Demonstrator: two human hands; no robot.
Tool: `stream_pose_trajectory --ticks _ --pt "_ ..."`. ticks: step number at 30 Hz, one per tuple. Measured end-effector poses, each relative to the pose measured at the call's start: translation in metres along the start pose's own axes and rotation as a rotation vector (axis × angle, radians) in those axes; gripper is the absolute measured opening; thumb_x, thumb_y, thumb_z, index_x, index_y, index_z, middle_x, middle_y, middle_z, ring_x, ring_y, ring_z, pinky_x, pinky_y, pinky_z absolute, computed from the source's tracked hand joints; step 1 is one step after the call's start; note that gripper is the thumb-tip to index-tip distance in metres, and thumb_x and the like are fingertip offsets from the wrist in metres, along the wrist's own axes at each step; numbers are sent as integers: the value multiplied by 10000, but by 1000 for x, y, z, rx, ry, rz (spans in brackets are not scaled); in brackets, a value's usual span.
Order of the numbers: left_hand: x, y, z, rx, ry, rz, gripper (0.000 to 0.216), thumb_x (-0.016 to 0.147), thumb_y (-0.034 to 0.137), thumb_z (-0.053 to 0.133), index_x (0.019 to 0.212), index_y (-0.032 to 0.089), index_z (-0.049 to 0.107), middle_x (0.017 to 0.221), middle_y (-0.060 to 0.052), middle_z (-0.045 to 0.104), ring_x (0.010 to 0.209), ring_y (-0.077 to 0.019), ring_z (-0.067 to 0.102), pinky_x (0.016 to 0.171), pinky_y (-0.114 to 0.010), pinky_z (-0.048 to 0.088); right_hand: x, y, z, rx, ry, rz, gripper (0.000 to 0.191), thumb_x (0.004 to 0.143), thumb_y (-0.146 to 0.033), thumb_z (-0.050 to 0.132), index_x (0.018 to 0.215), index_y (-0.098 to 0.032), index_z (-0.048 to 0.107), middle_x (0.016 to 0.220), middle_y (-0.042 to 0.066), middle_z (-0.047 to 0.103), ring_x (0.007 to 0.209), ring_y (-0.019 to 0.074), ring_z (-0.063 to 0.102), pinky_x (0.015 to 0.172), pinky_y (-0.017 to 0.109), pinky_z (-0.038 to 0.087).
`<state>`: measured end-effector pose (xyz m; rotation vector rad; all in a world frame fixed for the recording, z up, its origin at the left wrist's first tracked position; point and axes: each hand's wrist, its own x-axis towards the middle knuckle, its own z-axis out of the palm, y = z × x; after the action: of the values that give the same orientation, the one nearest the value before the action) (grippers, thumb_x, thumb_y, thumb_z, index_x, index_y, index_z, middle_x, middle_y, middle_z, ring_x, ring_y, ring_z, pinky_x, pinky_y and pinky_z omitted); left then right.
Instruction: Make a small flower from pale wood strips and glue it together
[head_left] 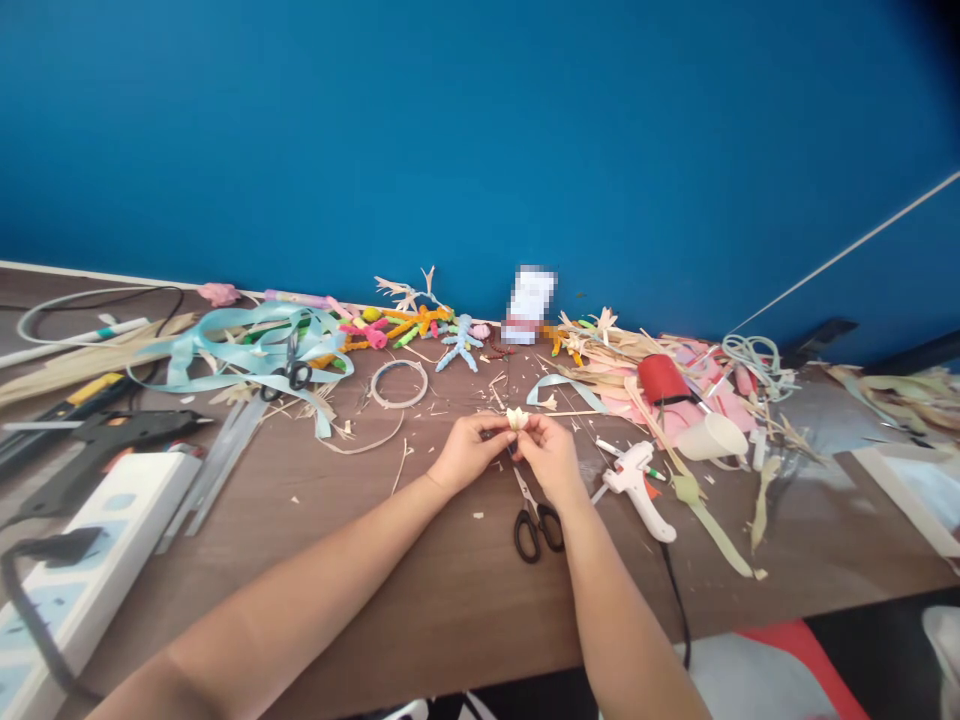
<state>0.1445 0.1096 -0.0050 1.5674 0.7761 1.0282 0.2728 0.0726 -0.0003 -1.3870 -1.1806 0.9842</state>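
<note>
Between my two hands, just above the table's middle, is a small cream flower-like piece (516,418) with pointed tips. My left hand (474,450) pinches it from the left, thumb and fingers together. From the other side my right hand (547,455) grips it the same way. Its lower part is hidden behind the fingertips. Black-handled scissors (528,530) lie on the table under my hands, their blades partly covered by them. A white glue gun (637,490) rests right of my right hand.
Left are a white power strip (105,560), a black glue gun (112,440), clear glue sticks (225,470) and light-blue ribbon (217,350). Colourful pipe-cleaner figures (459,345) lie along the wall. At right are dried husks (607,365), a red roll (661,380) and a white cup (712,438).
</note>
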Motion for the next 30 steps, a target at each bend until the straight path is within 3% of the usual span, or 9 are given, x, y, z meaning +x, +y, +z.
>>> stream_pose_trajectory --ticks 11,23,30 --pt "-1 0 0 7 30 3 144 680 233 605 775 163 687 762 -65 641 722 -162 578 698 -270 437 0 -2 -5 106 -83 72 74 656 -209 568 705 -155 552 546 -48 521 439 70 478 466 201 420" --pt "0 -4 1 -85 99 -92 140 641 258 637 708 139 670 734 -57 644 698 -156 568 686 -269 435 -4 -12 -1 -122 -9 -32 57 688 -220 536 684 -163 540 563 -20 554 486 110 532 505 220 435" --pt "-1 -7 4 -258 128 -198 184 587 275 677 690 125 645 648 -22 614 575 -109 526 564 -221 423 -7 -10 -1 -285 41 -136 78 717 -234 511 699 -173 556 610 9 592 547 136 569 553 237 454"
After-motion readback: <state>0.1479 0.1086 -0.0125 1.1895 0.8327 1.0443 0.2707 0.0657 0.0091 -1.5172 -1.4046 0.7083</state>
